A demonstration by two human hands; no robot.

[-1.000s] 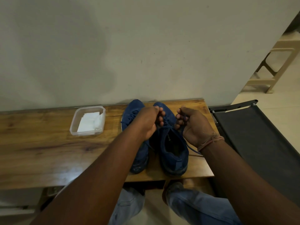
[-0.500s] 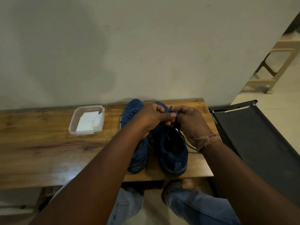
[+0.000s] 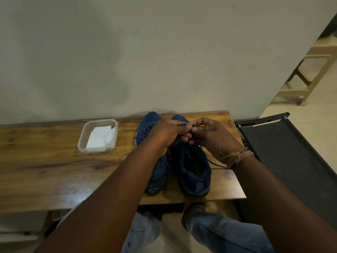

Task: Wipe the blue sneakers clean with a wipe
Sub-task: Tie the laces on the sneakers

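A second ago your left hand [image 3: 166,135] and right hand [image 3: 212,137] were apart over the right sneaker [image 3: 194,170], each pulling a lace [image 3: 216,164] end. Now you have brought them together above its tongue, fingertips [image 3: 187,127] touching and pinching the lace between them.

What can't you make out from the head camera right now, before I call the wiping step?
- Lace state on the right sneaker: left hand and right hand cover the knot.
- Left sneaker: the left forearm hides its middle.
- Dirt on either shoe: too dark to judge.
- Wipes in the plastic tub: count and dampness unreadable.
- Under the table: its edge hides it.
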